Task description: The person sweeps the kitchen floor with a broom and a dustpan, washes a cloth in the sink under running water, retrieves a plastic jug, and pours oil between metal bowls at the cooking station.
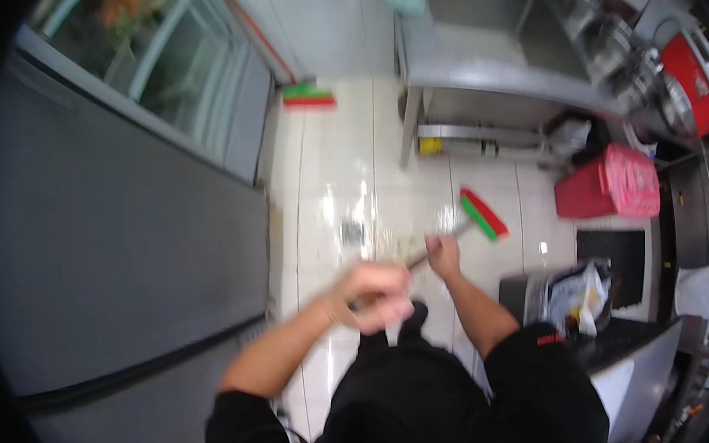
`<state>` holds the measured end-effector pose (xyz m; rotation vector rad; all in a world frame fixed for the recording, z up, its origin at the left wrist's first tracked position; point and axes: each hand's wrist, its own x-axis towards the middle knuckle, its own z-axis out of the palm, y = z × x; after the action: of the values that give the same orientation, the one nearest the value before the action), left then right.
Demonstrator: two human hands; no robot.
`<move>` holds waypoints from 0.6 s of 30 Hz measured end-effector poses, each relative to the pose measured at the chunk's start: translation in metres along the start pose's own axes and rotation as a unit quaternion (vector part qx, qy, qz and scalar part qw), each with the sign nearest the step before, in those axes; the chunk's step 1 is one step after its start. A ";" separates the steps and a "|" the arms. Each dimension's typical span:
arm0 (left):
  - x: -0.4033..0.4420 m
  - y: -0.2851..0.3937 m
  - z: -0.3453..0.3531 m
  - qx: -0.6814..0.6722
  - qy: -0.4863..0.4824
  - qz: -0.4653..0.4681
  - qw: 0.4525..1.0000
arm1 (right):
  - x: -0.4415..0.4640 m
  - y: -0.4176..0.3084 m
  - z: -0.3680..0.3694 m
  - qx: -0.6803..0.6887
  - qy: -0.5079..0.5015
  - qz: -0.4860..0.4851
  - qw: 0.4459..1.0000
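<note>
A broom [484,213] with a red and green head is held low over the wet tiled floor [326,182], its head out to the right. My right hand [444,257] is closed around the grey handle, nearer the head. Farther up the handle, my left hand [371,296] is curled loosely round it, with a band at the wrist; motion blurs its fingers. The top end of the handle is mostly hidden by the left hand. I cannot tell whether the bristles touch the floor.
Another red and green broom [308,97] leans by the far wall. A grey fridge [128,233] fills the left. At right are a steel table [477,76], a pink lidded bin [604,187] and a dark bin with plastic bags [580,294]. A floor drain [353,234] lies ahead.
</note>
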<state>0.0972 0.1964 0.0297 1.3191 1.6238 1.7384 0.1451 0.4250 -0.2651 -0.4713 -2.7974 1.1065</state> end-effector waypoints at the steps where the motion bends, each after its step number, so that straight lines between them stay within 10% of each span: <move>1: -0.008 0.014 -0.015 -0.031 0.003 -0.041 0.999 | -0.001 -0.025 0.006 0.027 0.047 -0.053 0.997; 9: -0.046 0.098 -0.123 -0.048 0.073 -0.066 0.994 | -0.019 -0.184 0.071 0.064 -0.015 -0.011 0.998; 18: -0.125 0.219 -0.161 0.035 0.330 0.042 0.942 | 0.003 -0.341 0.070 0.306 -0.031 -0.247 0.919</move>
<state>0.0845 -0.0421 0.2108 0.8776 2.0018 2.3641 0.0435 0.1448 -0.0841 0.3186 -2.2149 1.7405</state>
